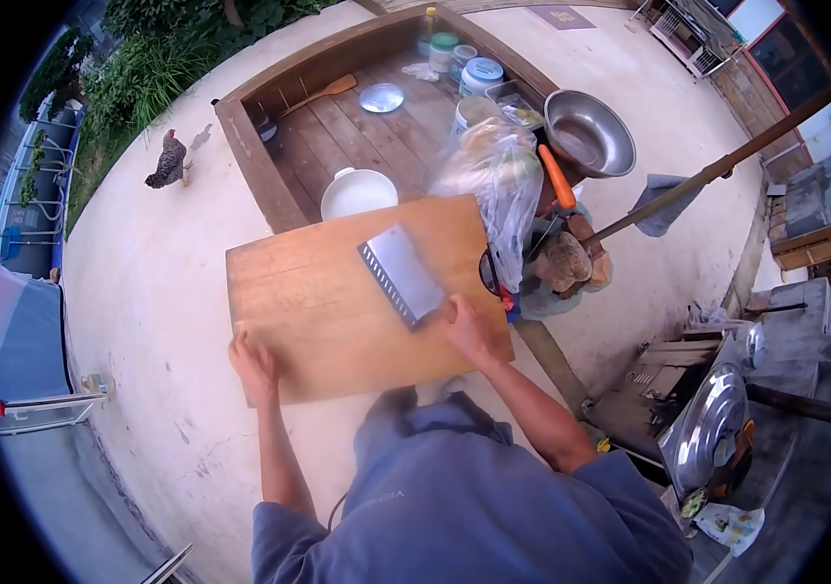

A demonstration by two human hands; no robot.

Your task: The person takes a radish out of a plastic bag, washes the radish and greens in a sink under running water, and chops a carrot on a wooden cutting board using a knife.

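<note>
A large wooden cutting board (308, 292) lies before me, its far edge over the rim of a wooden platform. My left hand (255, 368) is at the board's left edge, fingers curled around it. My right hand (469, 329) is closed on a cleaver (402, 276) near the board's right side. The cleaver's wide, slightly blurred blade is above the board, with a dark slotted band along one side; its handle is hidden in my fist. Just past the board stands a white bowl (360, 194).
Plastic bags (493, 170), an orange-handled tool (556, 177) and a metal basin (589, 134) are right of the board. Jars (480, 76) and a wooden spatula (323, 92) lie on the platform (376, 136). A chicken (170, 160) stands at left; a metal lid (714, 428) is at right.
</note>
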